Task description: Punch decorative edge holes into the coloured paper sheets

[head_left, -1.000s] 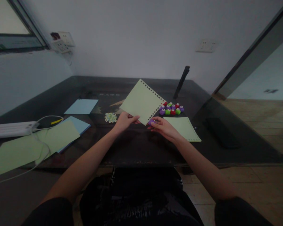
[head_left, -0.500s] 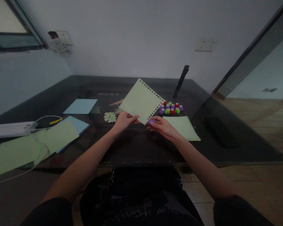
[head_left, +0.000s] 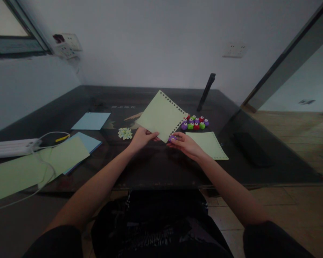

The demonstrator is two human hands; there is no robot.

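Note:
My left hand [head_left: 145,138] pinches the lower left edge of a pale green paper sheet [head_left: 160,116], held tilted above the table. Shaped holes run along the sheet's two right-hand edges. In my right hand [head_left: 187,145] is a small purple craft punch [head_left: 172,138], at the sheet's lowest corner. Whether the paper's edge sits inside its slot I cannot tell. Several red, green and purple craft punches [head_left: 196,123] stand grouped just beyond that hand. Under my right wrist lies another pale green sheet [head_left: 208,143], holed along its edges. Left of my left hand is a pile of tiny paper cutouts [head_left: 125,133].
A light blue sheet [head_left: 91,121] lies at the left back. Nearer are green paper [head_left: 40,166], more blue paper [head_left: 90,141] and a white power strip [head_left: 13,148] with a cable. A black upright stick [head_left: 206,92] stands at the back; a dark flat object [head_left: 251,149] lies right.
The purple punch and my right fingers have shifted very slightly at the sheet's corner. The view has moved a little; otherwise the hands and sheet keep their places.

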